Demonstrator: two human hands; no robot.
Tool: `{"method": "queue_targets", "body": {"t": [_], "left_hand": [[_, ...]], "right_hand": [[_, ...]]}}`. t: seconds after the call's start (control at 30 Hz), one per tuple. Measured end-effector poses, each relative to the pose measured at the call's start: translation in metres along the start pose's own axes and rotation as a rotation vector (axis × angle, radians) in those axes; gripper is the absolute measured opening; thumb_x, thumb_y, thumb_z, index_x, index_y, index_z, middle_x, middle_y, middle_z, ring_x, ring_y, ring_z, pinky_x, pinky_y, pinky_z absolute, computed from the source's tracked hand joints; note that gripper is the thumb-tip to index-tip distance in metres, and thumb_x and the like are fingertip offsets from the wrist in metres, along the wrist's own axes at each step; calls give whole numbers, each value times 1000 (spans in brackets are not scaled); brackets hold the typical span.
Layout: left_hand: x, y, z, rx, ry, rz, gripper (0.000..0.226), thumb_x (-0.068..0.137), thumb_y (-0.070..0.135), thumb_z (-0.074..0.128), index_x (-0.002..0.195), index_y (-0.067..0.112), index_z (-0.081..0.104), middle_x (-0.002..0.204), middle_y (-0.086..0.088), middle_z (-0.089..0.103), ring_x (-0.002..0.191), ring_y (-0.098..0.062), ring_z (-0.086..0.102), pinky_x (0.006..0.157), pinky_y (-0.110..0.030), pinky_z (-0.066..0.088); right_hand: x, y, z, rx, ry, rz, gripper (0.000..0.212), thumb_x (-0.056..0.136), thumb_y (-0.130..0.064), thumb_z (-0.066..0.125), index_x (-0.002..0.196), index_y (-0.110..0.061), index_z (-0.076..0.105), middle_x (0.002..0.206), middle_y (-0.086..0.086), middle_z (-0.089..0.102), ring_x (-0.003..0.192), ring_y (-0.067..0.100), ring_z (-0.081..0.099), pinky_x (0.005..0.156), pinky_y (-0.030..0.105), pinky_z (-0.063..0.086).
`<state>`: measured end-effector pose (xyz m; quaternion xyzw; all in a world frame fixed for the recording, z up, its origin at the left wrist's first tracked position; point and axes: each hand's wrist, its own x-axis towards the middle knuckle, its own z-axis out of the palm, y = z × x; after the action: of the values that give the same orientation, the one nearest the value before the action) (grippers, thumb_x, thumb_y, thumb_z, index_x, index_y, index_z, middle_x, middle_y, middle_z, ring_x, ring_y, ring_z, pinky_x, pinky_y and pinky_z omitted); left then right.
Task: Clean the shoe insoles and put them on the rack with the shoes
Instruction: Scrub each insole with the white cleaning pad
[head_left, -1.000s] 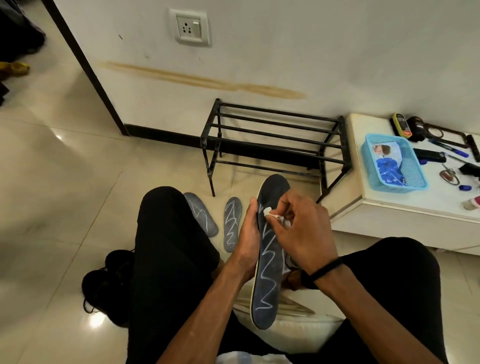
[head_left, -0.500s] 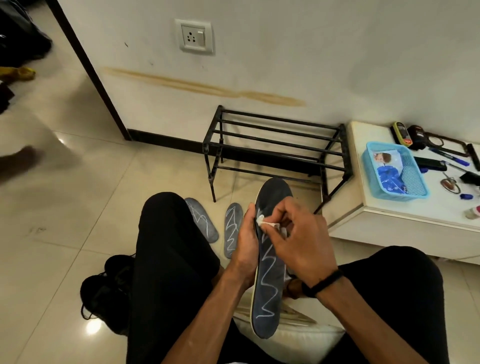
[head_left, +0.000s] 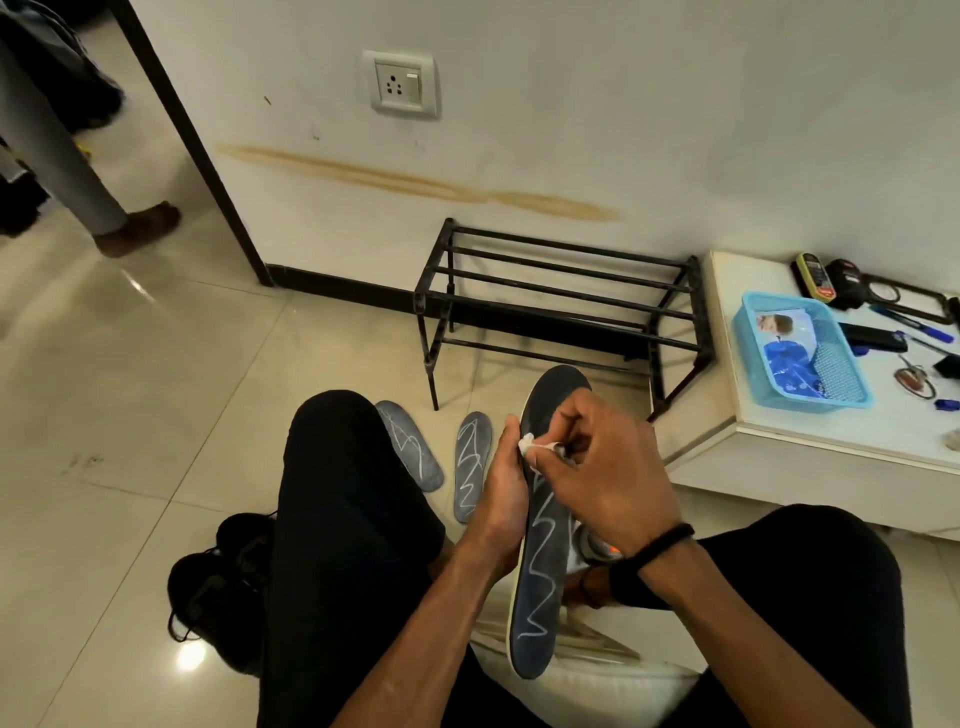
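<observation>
A long dark insole (head_left: 540, 582) with a white zigzag scribble stands tilted between my knees. My left hand (head_left: 501, 493) grips its left edge near the middle. My right hand (head_left: 597, 473) pinches a small white wipe (head_left: 532, 446) and presses it on the insole's upper part. Two more scribbled grey insoles, one (head_left: 410, 444) and another (head_left: 471, 462), lie on the floor ahead. The black metal rack (head_left: 561, 306) stands bare against the wall. Black shoes (head_left: 223, 577) sit on the floor by my left leg.
A low white table (head_left: 810, 452) at the right holds a blue basket (head_left: 802, 356) and small tools. Another person's leg and foot (head_left: 111, 208) stand in the doorway at the far left. A white cushion (head_left: 597, 680) lies under the insole.
My right hand has slid the wipe slightly left across the insole's upper part. The camera has tilted, and a person's leg has come into view at the left.
</observation>
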<state>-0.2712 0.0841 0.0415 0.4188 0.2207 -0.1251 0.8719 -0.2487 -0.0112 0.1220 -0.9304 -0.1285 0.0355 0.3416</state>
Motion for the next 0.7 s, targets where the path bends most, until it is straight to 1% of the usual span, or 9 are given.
{"method": "queue_targets", "body": {"t": [0.1,0.17,0.23,0.3,0.37,0.43,0.5,0.6,0.7], "left_hand": [[-1,-2,9,28,-16,23,63,109,47,18,102,16,73,79,-4,76,67,-14,70,62,-25,57],[0,-3,12,-4,-23,39,72,109,47,18,86,24,81,74,-1,74,63,-11,68,61,-23,55],[3,-3,9,-38,-19,47,77,110,46,16,75,30,83,71,1,73,61,-9,67,59,-21,54],[4,-1,3,-55,-13,50,76,109,49,17,78,28,84,75,-4,73,64,-13,67,61,-24,55],[6,-3,-4,-56,-16,64,77,107,55,17,86,22,83,82,-11,72,73,-22,65,67,-32,54],[4,-2,-4,-61,-47,54,77,106,59,18,92,18,82,84,-16,70,74,-27,63,68,-36,52],[4,-2,1,-92,-60,53,75,106,57,20,89,19,82,81,-13,72,71,-23,66,66,-33,54],[2,-2,9,-46,-88,77,76,108,53,16,82,26,83,75,-5,74,62,-14,67,62,-28,54],[-1,2,7,-63,-61,97,75,108,50,17,85,25,83,80,-5,75,69,-14,69,65,-26,56]], "right_hand": [[19,-2,1,46,143,81,25,80,-26,81,80,-28,56,73,-9,66,67,4,64,58,17,53],[31,-4,4,58,176,95,26,79,-28,81,81,-27,56,74,-9,65,68,6,64,60,20,54],[33,-6,8,67,164,93,27,78,-27,82,81,-27,55,74,-9,65,68,6,64,60,20,53],[29,-8,8,23,85,91,27,76,-27,83,77,-26,56,71,-8,64,66,4,62,55,13,46],[22,-9,2,-37,-30,93,28,73,-29,85,74,-25,57,67,-8,64,63,3,61,52,11,41],[21,-11,-5,-25,-92,108,29,71,-29,87,73,-24,59,67,-7,65,63,5,63,53,17,47],[26,-12,-9,-1,-28,120,28,71,-28,87,75,-23,60,68,-6,66,64,7,64,57,22,52],[39,-13,-7,-19,143,79,26,75,-27,85,81,-24,59,72,-10,64,67,4,62,60,21,52],[38,-12,0,12,126,29,23,78,-24,82,90,-25,63,78,-12,67,74,1,64,70,22,56]]}}
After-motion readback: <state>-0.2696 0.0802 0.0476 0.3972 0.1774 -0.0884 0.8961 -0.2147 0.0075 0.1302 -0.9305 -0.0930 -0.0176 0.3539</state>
